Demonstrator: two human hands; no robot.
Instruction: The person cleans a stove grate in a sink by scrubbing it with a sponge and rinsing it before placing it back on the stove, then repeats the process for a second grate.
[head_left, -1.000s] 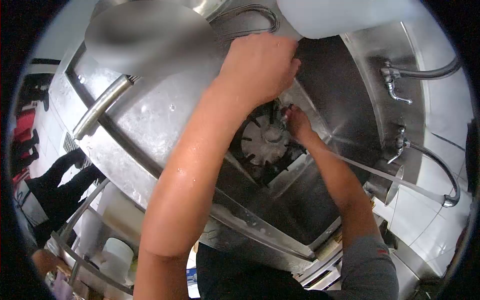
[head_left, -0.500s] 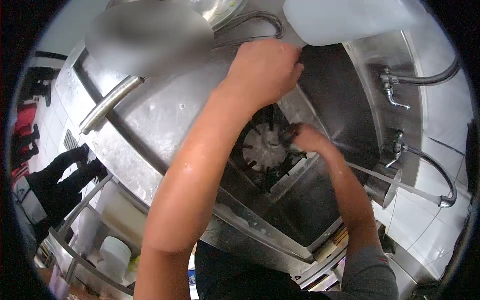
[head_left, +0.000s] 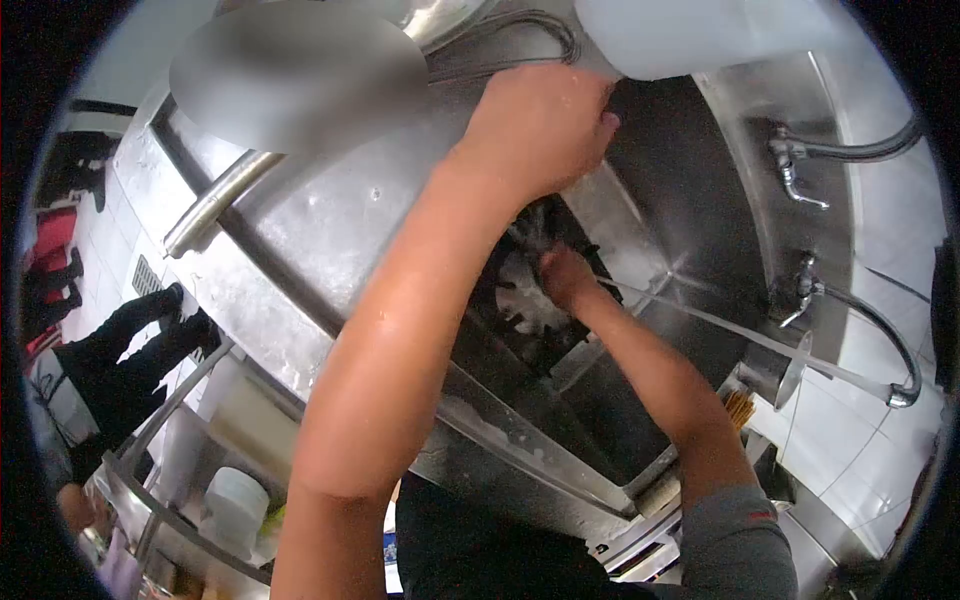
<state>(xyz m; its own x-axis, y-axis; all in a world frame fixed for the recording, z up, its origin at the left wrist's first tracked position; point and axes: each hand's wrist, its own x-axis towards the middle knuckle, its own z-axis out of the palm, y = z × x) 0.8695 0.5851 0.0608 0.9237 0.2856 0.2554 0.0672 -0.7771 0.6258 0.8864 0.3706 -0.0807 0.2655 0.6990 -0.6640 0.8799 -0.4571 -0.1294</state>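
Note:
My left hand (head_left: 545, 125) is closed at the upper middle, over the far edge of the steel sink (head_left: 690, 150). Its fingers curl down out of sight, so what they grip is hidden. Lower down, a dark burner grate (head_left: 530, 310) with a round pale centre and short prongs sits tilted in the sink. My right hand (head_left: 568, 278) is closed over the grate's upper part on a dark scouring pad (head_left: 530, 228), blurred by motion. A stream of water (head_left: 710, 325) from the lower tap (head_left: 805, 285) reaches the grate beside my right hand.
Another tap (head_left: 790, 165) stands farther up the wall side. A tubular metal handle (head_left: 222, 205) lies across the steel counter (head_left: 310, 225), beside a wire loop (head_left: 520, 45) and a white translucent container (head_left: 710, 35). At left are a cart with a white tub (head_left: 235, 505) and a person's legs (head_left: 120, 335).
My right hand has moved left and slightly down, with the dark pad going up and left across the grate. My left hand stays almost in place; the view has shifted slightly.

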